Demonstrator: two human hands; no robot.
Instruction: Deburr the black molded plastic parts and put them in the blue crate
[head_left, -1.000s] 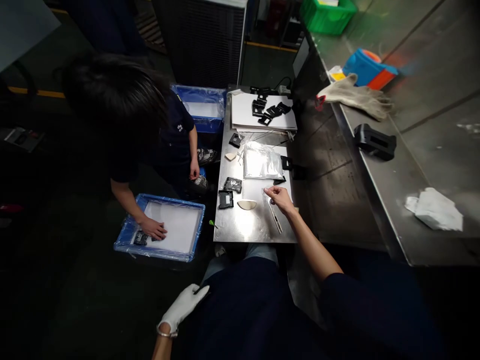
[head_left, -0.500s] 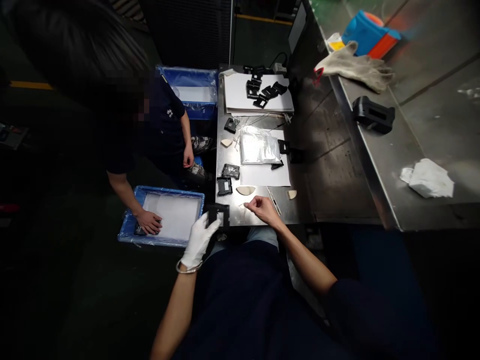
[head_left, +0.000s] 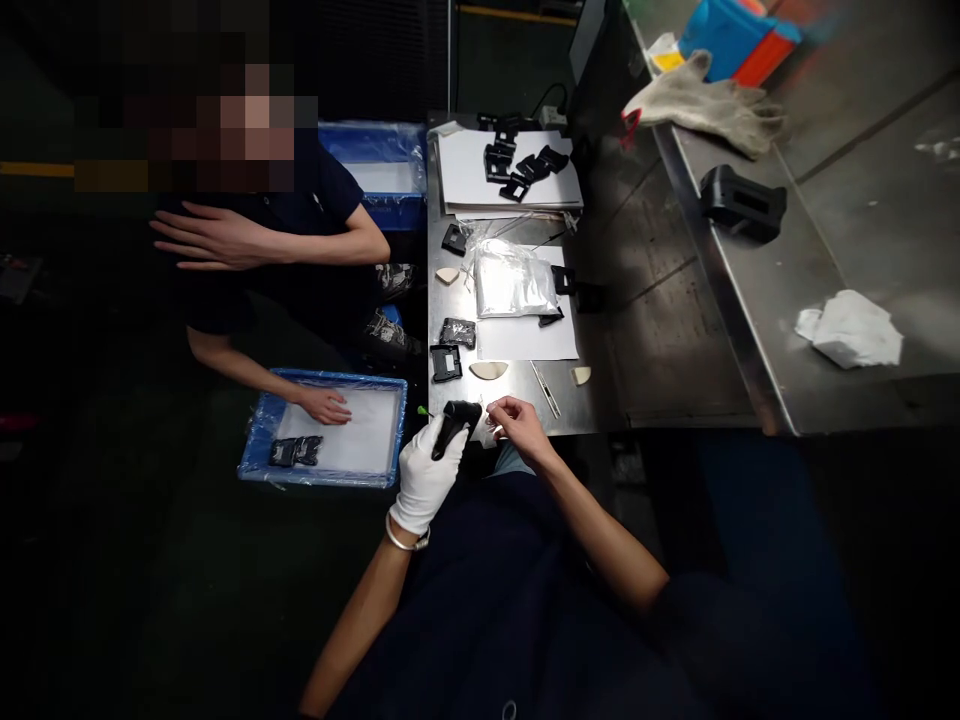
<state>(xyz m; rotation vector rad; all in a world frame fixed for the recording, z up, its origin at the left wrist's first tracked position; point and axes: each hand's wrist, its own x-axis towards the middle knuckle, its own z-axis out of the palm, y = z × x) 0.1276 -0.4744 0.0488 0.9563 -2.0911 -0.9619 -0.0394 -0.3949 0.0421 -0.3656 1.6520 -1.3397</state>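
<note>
My left hand (head_left: 429, 472), in a white glove, grips a black plastic part (head_left: 456, 424) in front of the table's near edge, with the part tilted up. My right hand (head_left: 519, 430) is bare and closed, its fingertips pinched beside the part's right side; whatever is between them is too small to make out. A tan curved piece (head_left: 489, 370) lies on the metal table (head_left: 517, 408) beyond my hands. Near it are a slim knife-like tool (head_left: 545, 390), a black part (head_left: 447, 363) and a black part in clear wrap (head_left: 457, 332).
A silvery bag (head_left: 514, 282) rests on white paper. Several black parts (head_left: 517, 165) lie on a paper stack (head_left: 450, 180). At left, a person's hand (head_left: 324, 405) is over a blue bin (head_left: 251, 440). The right ledge (head_left: 810, 300) holds a glove (head_left: 701, 105).
My left hand has moved right and turned the black part, bringing it beside my right hand. The other person has raised one hand and shifted the other off the parts in the bin.
</note>
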